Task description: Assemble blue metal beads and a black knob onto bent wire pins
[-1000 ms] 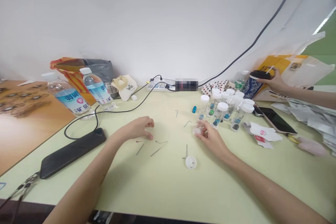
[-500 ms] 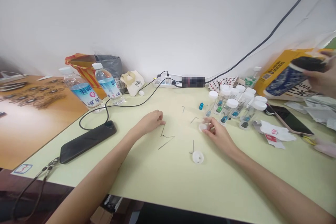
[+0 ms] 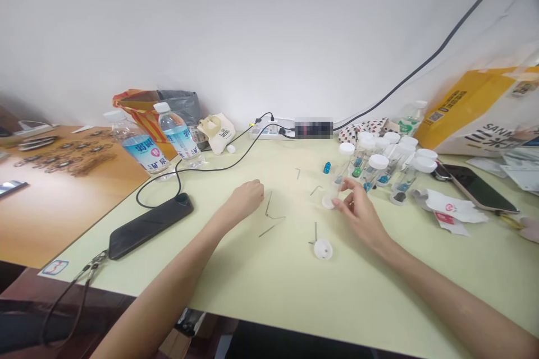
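Observation:
My left hand (image 3: 244, 202) is curled into a loose fist on the table, its fingertips tucked out of sight. Just right of it lie several thin bent metal rods (image 3: 268, 205), like hex keys, not touching it. With thumb and fingers, my right hand (image 3: 357, 210) grips the edge of a round translucent white cap (image 3: 328, 201). Nearer me, another white cap (image 3: 323, 249) lies beside a metal rod (image 3: 315, 231). Beyond my right hand stand several clear vials (image 3: 378, 171) with white lids and blue, green or dark pieces inside. A small blue piece (image 3: 327, 168) lies left of them.
A black phone (image 3: 151, 225) on a strap and two water bottles (image 3: 179, 134) are at left. A power strip (image 3: 269, 130) with cables sits by the wall. Rightward are torn white paper (image 3: 450, 207), another phone (image 3: 480, 187) and a yellow bag (image 3: 467, 112).
My left hand has drawn off the metal rod it was touching. My right hand stays at the white cap. The other person's hand with the dark-lidded container has left the right side.

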A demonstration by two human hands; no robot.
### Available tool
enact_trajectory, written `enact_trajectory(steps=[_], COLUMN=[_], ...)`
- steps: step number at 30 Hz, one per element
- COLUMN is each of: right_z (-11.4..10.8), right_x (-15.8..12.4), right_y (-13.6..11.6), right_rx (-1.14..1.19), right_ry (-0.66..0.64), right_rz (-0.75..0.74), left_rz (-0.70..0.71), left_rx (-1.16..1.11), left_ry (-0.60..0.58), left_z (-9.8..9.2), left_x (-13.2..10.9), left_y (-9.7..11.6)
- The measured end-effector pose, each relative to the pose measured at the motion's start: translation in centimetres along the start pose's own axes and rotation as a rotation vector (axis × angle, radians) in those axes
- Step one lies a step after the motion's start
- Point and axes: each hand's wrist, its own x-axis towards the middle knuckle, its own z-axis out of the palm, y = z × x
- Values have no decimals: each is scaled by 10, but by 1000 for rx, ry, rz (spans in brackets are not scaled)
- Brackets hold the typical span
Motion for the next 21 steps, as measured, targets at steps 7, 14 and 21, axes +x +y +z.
enact_trajectory(steps=[7, 14, 21], right_z=[-6, 5, 6], right_x=[-14, -29, -32], right_y=[-20, -30, -34], right_rx=[146, 126, 144], right_ry=[142, -276, -242], right_rz=[-204, -351, -343], left_rz=[11, 325, 355], left_rx=[-206, -532, -664], left_ry=[359, 401, 344], left_z=[-2, 34, 49], left_x=[-3, -27, -28], left_y=[36, 88, 87])
